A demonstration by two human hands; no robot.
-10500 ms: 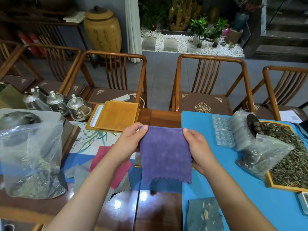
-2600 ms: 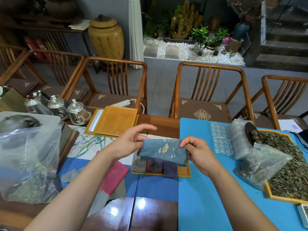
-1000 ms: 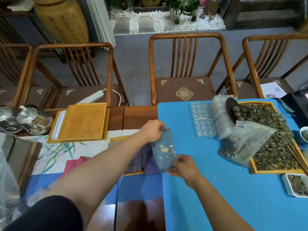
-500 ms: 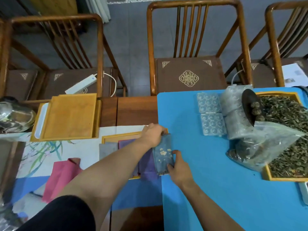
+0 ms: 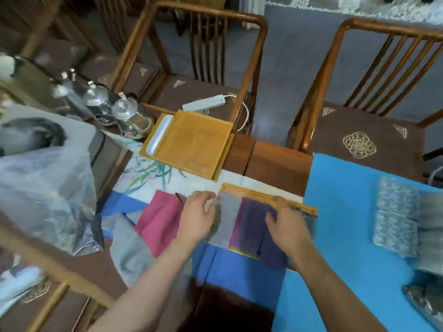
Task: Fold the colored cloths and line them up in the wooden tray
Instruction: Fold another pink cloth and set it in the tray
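Note:
The wooden tray lies in the middle of the table with folded cloths side by side in it: a grey one, a thin magenta strip, purple ones and a blue patterned one at its right end. My left hand hovers at the tray's left end, fingers apart, holding nothing. My right hand rests over the tray's right half, fingers spread on the cloths, covering most of the blue one. An unfolded pink cloth and a grey cloth lie left of the tray. The frame is motion-blurred.
A larger bamboo tray sits behind. Glass teapots and a plastic bag stand at the left. A bright blue mat with blister packs covers the right. Wooden chairs line the far side.
The blue patterned cloth went from my hands into the tray's right end and was let go. My left hand moved to the tray's left end. The view swung left.

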